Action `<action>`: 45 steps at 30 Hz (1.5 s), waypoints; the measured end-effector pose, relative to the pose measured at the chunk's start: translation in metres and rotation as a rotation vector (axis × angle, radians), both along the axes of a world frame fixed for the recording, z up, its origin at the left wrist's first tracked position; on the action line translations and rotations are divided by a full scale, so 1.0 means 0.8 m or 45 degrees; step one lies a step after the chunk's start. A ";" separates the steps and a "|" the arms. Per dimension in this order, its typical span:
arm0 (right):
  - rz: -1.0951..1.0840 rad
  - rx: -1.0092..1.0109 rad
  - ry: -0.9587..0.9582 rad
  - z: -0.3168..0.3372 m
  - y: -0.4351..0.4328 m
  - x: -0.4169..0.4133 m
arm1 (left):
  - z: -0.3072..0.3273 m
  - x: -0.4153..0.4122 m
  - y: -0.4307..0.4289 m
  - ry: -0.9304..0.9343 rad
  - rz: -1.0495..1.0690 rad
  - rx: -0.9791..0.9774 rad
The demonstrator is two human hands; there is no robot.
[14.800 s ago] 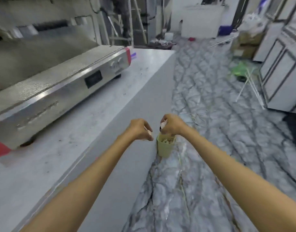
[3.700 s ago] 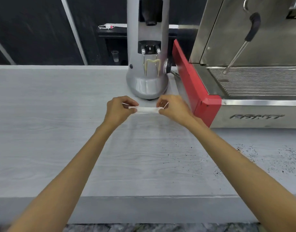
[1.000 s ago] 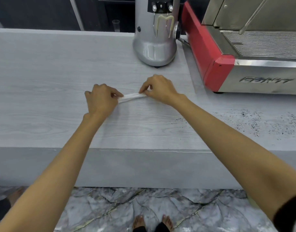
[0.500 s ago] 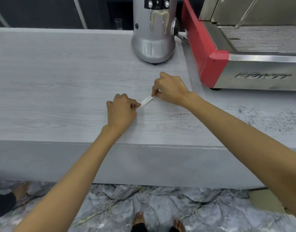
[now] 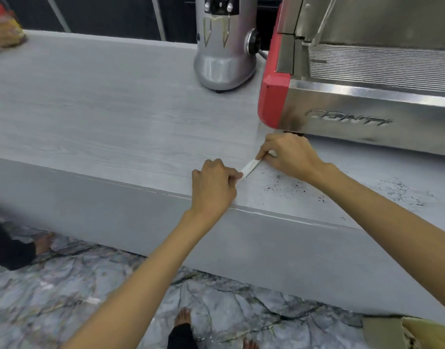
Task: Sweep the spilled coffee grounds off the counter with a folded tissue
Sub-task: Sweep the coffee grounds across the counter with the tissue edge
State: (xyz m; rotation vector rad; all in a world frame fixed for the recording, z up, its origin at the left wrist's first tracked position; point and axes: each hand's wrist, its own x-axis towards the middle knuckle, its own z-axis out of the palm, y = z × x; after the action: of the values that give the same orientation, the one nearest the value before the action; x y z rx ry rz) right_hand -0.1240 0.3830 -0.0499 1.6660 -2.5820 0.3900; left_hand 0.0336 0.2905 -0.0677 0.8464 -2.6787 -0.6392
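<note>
**Tissue strip drawn toward the grounds by the table edge**

Both hands have slid the folded tissue (image 5: 250,167) rightward and nearer the front edge of the table (image 5: 103,117) since half a second ago, and now sit just in front of the espresso machine (image 5: 367,102). The left hand (image 5: 212,187) is curled shut, pinching the near end of the tissue between thumb and forefinger, its heel over the table's front lip. The right hand (image 5: 289,154) pinches the far end, knuckles close below the machine's red corner. Between them the tissue is a narrow white strip, stretched taut on a diagonal and lying low on the table (whether it presses flat I cannot tell).

Coffee grounds (image 5: 291,185) lie scattered as dark specks just right of the tissue, in front of the machine, with a thinner patch further right. A silver grinder (image 5: 222,59) stands left of the machine, well behind the hands. Below the table edge are a marbled floor (image 5: 65,285) and bare feet (image 5: 182,319).
</note>
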 end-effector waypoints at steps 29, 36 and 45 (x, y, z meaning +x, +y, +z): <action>-0.011 -0.030 -0.153 0.012 0.029 -0.033 | 0.003 -0.031 0.084 0.056 0.100 0.127; -0.227 -0.221 0.048 0.000 0.041 -0.023 | 0.014 -0.056 0.001 0.142 0.077 -0.046; -0.448 0.025 0.274 -0.021 0.055 -0.021 | 0.013 -0.124 -0.012 0.083 -0.097 -0.058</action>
State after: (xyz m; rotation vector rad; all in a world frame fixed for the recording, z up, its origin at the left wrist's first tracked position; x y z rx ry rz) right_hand -0.1408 0.4268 -0.0666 1.1477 -2.6433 0.1567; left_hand -0.0658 0.2805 -0.0574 0.7023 -2.6666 -0.6099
